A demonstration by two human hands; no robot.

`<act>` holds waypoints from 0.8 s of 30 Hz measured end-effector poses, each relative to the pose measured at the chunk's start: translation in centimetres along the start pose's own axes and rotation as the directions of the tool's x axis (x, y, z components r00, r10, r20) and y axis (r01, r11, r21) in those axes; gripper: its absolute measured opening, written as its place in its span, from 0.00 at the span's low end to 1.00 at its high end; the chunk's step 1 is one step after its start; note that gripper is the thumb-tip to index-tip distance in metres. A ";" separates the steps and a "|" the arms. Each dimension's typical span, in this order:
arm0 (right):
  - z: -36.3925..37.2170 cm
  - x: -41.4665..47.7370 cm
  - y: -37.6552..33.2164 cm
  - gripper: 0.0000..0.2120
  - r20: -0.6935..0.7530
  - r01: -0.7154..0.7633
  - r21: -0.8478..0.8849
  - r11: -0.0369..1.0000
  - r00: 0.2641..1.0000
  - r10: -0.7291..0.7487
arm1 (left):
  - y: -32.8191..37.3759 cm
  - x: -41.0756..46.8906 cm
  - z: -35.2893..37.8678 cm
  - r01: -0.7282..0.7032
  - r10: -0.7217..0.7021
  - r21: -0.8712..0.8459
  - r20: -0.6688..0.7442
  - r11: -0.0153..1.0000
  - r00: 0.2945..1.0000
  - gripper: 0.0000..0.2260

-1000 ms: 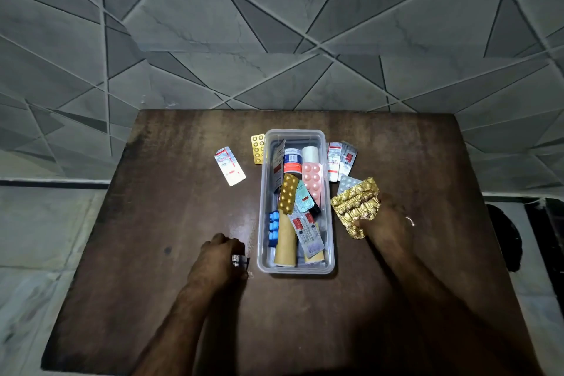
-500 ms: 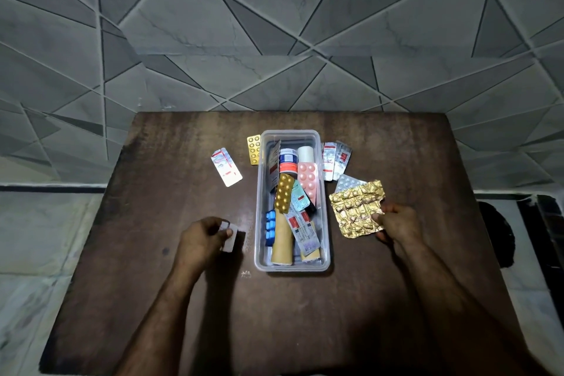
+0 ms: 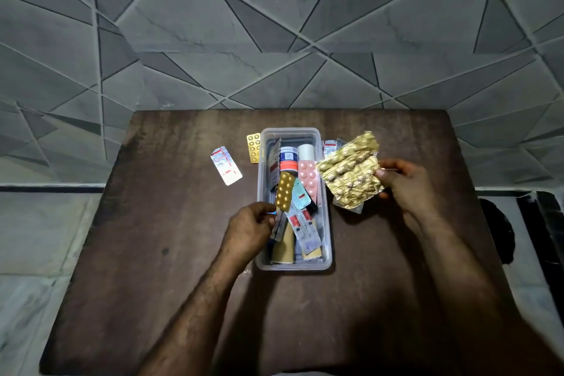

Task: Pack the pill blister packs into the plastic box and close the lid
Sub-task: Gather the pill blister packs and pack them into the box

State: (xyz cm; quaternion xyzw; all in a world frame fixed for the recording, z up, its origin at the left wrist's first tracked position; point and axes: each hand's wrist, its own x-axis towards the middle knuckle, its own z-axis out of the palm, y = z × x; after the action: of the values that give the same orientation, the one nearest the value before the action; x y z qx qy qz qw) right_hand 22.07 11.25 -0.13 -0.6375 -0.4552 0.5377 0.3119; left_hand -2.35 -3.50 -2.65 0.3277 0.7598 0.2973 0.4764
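Note:
A clear plastic box (image 3: 327,241) stands open mid-table, holding several blister packs, a pink pack (image 3: 307,175), a gold pack (image 3: 285,191) and a small bottle (image 3: 288,159). My left hand (image 3: 248,230) is at the box's left wall, pinching a small silver blister pack (image 3: 278,227) over the rim. My right hand (image 3: 407,185) holds a stack of crumpled gold blister packs (image 3: 351,172) raised just right of the box. No lid is visible.
A silver-and-red blister pack (image 3: 226,165) and a yellow one (image 3: 254,147) lie on the brown wooden table (image 3: 158,223) left of the box. More packs (image 3: 331,146) lie right of it, partly hidden. Grey tiled floor surrounds the table.
My left hand carried the small silver pack from the table to the box's left wall. My right hand lifted the gold packs off the table, up and toward the box.

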 end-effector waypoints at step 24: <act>9.3 -3.7 0.6 0.13 0.513 0.471 -0.650 0.596 0.851 -0.113 | -1.5 0.1 -1.5 -0.050 0.071 0.078 -0.302 0.996 0.951 0.08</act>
State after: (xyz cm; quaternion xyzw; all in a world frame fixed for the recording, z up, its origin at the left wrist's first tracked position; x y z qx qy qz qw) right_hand 13.19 6.78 -1.33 -0.4906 -0.7931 0.3609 -0.0024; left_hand -4.04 -4.59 -3.32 0.3175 0.8236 0.3320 0.3327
